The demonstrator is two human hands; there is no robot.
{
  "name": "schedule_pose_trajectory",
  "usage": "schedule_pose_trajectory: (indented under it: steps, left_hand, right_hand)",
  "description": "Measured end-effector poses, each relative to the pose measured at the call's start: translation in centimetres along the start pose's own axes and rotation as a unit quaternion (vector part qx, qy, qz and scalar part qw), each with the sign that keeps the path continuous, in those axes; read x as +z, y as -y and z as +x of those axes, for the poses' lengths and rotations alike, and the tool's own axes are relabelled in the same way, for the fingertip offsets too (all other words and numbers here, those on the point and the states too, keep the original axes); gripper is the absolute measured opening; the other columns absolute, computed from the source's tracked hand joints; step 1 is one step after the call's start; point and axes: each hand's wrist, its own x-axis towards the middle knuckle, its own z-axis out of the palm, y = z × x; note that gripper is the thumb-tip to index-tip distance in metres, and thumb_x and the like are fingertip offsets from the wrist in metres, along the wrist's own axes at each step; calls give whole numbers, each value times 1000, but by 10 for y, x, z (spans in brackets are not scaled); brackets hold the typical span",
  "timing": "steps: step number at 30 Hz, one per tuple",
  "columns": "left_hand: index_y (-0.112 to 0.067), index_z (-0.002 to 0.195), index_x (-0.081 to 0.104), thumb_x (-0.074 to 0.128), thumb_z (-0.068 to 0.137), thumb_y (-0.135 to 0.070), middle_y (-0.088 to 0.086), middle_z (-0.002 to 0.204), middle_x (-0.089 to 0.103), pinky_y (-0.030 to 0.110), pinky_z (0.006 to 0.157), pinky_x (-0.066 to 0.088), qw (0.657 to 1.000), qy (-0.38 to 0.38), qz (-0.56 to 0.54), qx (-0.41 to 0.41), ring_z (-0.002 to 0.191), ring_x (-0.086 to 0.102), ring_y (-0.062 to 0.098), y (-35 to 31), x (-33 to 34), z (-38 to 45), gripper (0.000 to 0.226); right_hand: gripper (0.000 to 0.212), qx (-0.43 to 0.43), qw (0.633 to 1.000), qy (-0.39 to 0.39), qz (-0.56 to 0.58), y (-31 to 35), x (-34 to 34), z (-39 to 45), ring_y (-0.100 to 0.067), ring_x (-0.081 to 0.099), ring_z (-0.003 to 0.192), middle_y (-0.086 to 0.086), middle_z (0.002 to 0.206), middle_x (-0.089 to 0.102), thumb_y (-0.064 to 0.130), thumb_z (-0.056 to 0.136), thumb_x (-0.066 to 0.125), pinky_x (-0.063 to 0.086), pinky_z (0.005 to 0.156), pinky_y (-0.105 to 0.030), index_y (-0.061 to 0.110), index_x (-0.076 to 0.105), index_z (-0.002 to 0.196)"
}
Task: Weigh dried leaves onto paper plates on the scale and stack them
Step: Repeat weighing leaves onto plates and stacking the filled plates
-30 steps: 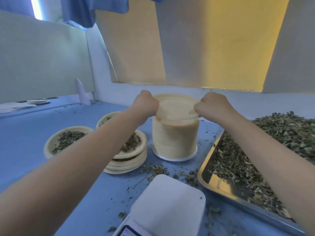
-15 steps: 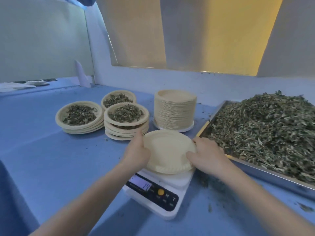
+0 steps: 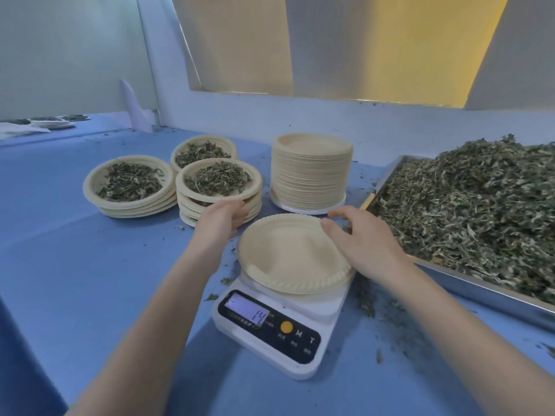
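Note:
An empty paper plate [image 3: 288, 259] lies on the white scale [image 3: 300, 313], whose display reads 14. My left hand [image 3: 220, 220] hovers just left of the plate with relaxed fingers, holding nothing. My right hand [image 3: 360, 238] rests over the plate's right rim with fingers spread. A tall stack of empty plates [image 3: 310, 172] stands behind the scale. A metal tray [image 3: 486, 292] heaped with dried leaves [image 3: 468, 205] lies at the right. Filled plates sit in three stacks at the left: [image 3: 129, 183], [image 3: 217, 178], [image 3: 204, 150].
Leaf crumbs are scattered over the blue tabletop [image 3: 75, 265] around the scale and tray. A white wall runs along the back. More plates lie far off at the back left [image 3: 51, 123].
Both hands lifted a plate off the tall stack, brought it down onto the scale, and have now let go of its rim; the left hand has drawn away to the left.

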Motion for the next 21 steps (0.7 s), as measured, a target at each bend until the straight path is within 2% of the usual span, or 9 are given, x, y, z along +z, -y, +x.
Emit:
schedule_pose_trajectory:
  steps: [3, 6, 10, 14, 19, 21]
  left_hand:
    - [-8, 122, 57, 47, 97, -19, 9, 119, 65, 36, 101, 44, 998, 18, -63, -14, 110, 60, 21, 8, 1, -4, 30]
    - [-11, 113, 60, 47, 96, -24, 7, 114, 67, 31, 93, 47, 996, 30, -79, -24, 101, 63, 17, 14, 0, -9, 25]
    - [-8, 114, 61, 44, 97, -28, 9, 113, 67, 34, 95, 47, 995, 28, -86, -42, 103, 63, 20, 17, -6, -12, 31]
    - [-7, 113, 62, 43, 97, -31, 6, 107, 68, 25, 75, 49, 996, 42, -67, -47, 91, 64, 17, 18, -4, -16, 35]
    - [-11, 95, 65, 44, 96, -33, 4, 93, 69, 29, 73, 45, 997, 52, -47, -39, 82, 61, 19, 19, -2, -19, 30]
    - [-11, 90, 65, 47, 94, -31, 7, 91, 67, 31, 72, 44, 997, 50, -41, -41, 82, 59, 22, 18, 0, -20, 27]
  right_hand:
    - [38, 1, 1000, 1, 7, -1, 0, 0, -14, 50, 111, 4, 115, 57, 46, 94, 45, 30, 80, -24, 25, 57, 123]
    - [39, 0, 1000, 7, 5, -1, 1, 1, -13, 49, 114, 5, 126, 55, 47, 94, 43, 31, 83, -25, 26, 56, 124]
    - [40, -5, 1000, 10, 2, -2, 2, 1, -11, 48, 112, 5, 126, 55, 46, 95, 42, 28, 81, -22, 24, 55, 125]
    - [39, -11, 1000, 9, 3, -6, 2, 1, -4, 44, 102, 7, 121, 56, 45, 94, 43, 29, 81, -22, 23, 57, 124]
    - [33, 18, 999, -16, 27, -19, -8, 7, -4, 48, 86, 13, 94, 55, 43, 94, 46, 29, 72, -19, 25, 60, 118]
    - [32, 57, 998, -26, -5, -34, -17, 15, -8, 49, 87, 8, 99, 59, 38, 95, 47, 30, 72, -20, 23, 59, 120]
